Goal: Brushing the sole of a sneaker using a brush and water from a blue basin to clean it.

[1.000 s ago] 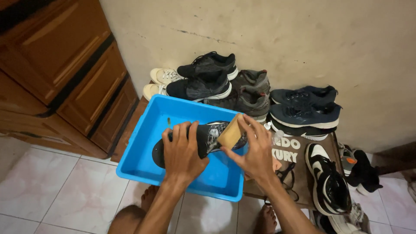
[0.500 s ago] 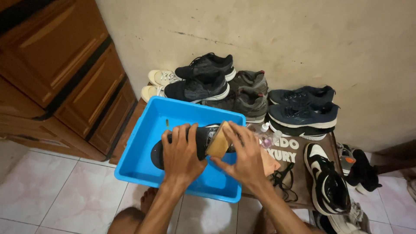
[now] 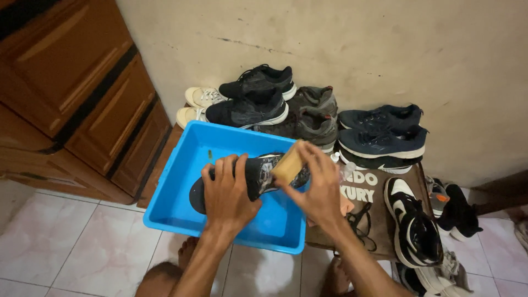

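Your left hand (image 3: 226, 192) wraps over the middle of a dark sneaker (image 3: 250, 177), fingers curled across its upper and clamping it, while your right hand (image 3: 319, 190) pinches a tan sponge block (image 3: 287, 163) between thumb and fingertips and presses it against the shoe's forward part. The sneaker is held above the bare floor of a blue plastic tub (image 3: 181, 181), directly in front of you; whether it touches the tub's bottom cannot be told. Its long axis runs roughly left to right across your view, tilted slightly upward toward the right: the rounded end pokes out past your left hand toward the tub's left wall, and the other end lies under the sponge. Your left hand sits nearer the shoe's middle and your right hand works the end on its own side, so the two hands lie just beside each other along the shoe's length.

Beyond the tub, pairs of sneakers (image 3: 308, 118) are lined up against a cream wall. A black-and-white shoe (image 3: 413, 223) rests on a brown bag (image 3: 367, 190) to your right, and a wooden cabinet (image 3: 71, 93) stands to your left over pale floor tiles (image 3: 66, 253).
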